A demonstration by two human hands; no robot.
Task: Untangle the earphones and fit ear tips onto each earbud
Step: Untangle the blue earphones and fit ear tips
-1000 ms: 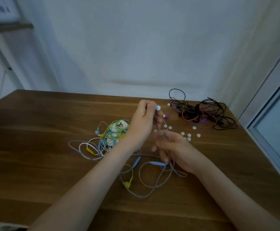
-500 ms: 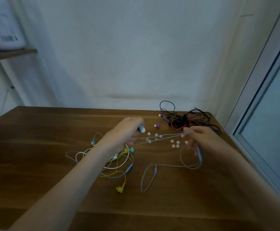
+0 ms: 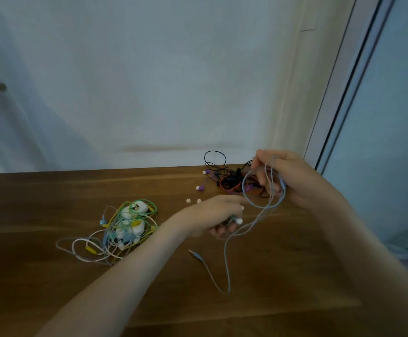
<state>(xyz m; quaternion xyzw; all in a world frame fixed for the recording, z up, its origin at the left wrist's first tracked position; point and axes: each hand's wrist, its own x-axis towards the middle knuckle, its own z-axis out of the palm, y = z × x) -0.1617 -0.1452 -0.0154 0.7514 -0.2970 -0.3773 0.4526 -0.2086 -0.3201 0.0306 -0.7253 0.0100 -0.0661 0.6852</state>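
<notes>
— Grip on the right first: right grip [image 3: 293, 181] is clenched round a few loops of the blue cable [image 3: 227, 263], held up over the desk [image 3: 52, 195], just in front of the dark tangle [image 3: 225, 184].
— And the other?
— The left grip [image 3: 212, 217] sits lower, fingers pinching an earbud [image 3: 238, 220] w/ a white tip on it, I think; bit blurred. Rest of the cable hangs down to the desk, plug [image 3: 194, 252] lying free.
— How'd it handle?
— Light, thin, floppy, prob. springs back into coils. I'd take it by the bud housing and the plug, i.e. the hard bits, not yank mid-wire. A tug could tighten a knot or strain the joint.
— Tips?
— Two loose ear tips [image 3: 188, 200] on the desk beyond the left grip. Tiny, soft, likely to roll or pop away, so they need a fingertip pinch. The coloured tangle [image 3: 130, 227] lies well to the left, untouched, so most of the job's ahead, I'd say.
</notes>
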